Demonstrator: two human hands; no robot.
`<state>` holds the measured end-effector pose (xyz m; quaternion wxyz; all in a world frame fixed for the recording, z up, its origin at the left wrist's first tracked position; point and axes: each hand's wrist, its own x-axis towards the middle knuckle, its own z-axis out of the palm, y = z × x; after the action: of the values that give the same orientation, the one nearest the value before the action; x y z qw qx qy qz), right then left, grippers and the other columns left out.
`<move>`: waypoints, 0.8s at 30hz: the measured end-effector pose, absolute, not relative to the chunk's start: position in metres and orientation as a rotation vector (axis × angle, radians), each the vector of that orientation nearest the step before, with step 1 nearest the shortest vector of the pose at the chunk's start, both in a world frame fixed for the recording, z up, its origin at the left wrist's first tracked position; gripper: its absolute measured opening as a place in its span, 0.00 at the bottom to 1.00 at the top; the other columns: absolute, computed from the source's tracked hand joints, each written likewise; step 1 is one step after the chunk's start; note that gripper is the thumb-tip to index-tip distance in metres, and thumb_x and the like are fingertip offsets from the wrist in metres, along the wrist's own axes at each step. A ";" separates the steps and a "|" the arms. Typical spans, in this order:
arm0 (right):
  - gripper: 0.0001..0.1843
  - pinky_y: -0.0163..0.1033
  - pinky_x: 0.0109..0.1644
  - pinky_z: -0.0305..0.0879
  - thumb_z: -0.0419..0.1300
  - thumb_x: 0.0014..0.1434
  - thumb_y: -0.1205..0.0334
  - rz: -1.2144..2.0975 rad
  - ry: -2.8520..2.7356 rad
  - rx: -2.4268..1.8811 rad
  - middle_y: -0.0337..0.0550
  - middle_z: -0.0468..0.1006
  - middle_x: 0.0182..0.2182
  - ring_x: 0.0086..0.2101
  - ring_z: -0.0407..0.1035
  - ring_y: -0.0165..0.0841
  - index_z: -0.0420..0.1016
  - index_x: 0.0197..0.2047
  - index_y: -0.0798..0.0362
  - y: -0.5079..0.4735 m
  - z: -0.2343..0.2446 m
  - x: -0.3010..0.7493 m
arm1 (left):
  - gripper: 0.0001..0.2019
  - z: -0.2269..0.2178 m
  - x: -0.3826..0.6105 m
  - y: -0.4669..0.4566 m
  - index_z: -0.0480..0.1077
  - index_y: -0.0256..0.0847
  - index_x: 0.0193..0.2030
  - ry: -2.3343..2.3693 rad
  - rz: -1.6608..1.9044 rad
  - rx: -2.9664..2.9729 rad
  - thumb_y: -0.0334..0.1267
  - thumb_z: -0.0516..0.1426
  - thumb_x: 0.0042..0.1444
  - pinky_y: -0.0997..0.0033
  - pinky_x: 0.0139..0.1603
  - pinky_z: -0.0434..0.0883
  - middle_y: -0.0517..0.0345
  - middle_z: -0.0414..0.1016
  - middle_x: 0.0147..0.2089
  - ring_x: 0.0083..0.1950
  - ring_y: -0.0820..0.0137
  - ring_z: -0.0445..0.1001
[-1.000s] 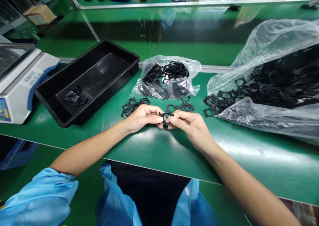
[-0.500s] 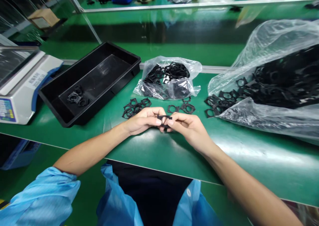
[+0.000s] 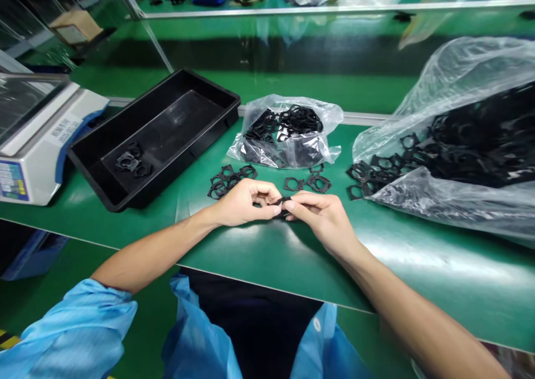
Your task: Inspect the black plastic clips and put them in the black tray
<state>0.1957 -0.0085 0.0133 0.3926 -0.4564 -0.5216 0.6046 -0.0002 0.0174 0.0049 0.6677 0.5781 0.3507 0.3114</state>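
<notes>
My left hand and my right hand meet above the front of the green bench. Both pinch one small black plastic ring part between thumbs and fingers; most of it is hidden by the fingertips. Just behind my left hand lies a loose cluster of black ring parts. Beyond my right hand are a flat black ring part and a small overlapping group. Farther back sits a clear plastic bag with many thin black rings inside.
A black tray with a few black parts in it stands at the left, beside a white and blue scale. A large open clear bag spills black ring parts at the right. A metal-edged shelf runs across the back.
The black ring part has turned in my fingers, so its opening shows less now. My left fingers have curled closer around it. The view has shifted slightly.
</notes>
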 end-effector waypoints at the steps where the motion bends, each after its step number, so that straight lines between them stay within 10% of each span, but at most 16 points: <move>1: 0.21 0.37 0.35 0.67 0.72 0.51 0.43 1.538 -1.306 -1.162 0.40 0.75 0.23 0.26 0.68 0.30 0.82 0.24 0.54 -0.008 0.013 0.196 | 0.14 0.005 0.000 0.018 0.73 0.34 0.30 0.792 0.722 1.292 0.42 0.70 0.48 0.77 0.32 0.69 0.62 0.72 0.27 0.28 0.77 0.69; 24: 0.22 0.39 0.36 0.69 0.73 0.48 0.41 1.463 -1.285 -1.203 0.41 0.77 0.22 0.26 0.69 0.31 0.82 0.23 0.53 -0.006 0.013 0.197 | 0.19 -0.003 0.007 0.015 0.72 0.35 0.33 0.905 0.830 1.158 0.47 0.71 0.47 0.76 0.34 0.70 0.61 0.72 0.29 0.30 0.76 0.72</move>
<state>0.1966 -0.0061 0.0131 0.4137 -0.4784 -0.5111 0.5820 0.0070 0.0150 -0.0029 0.6646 0.5128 0.4005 0.3673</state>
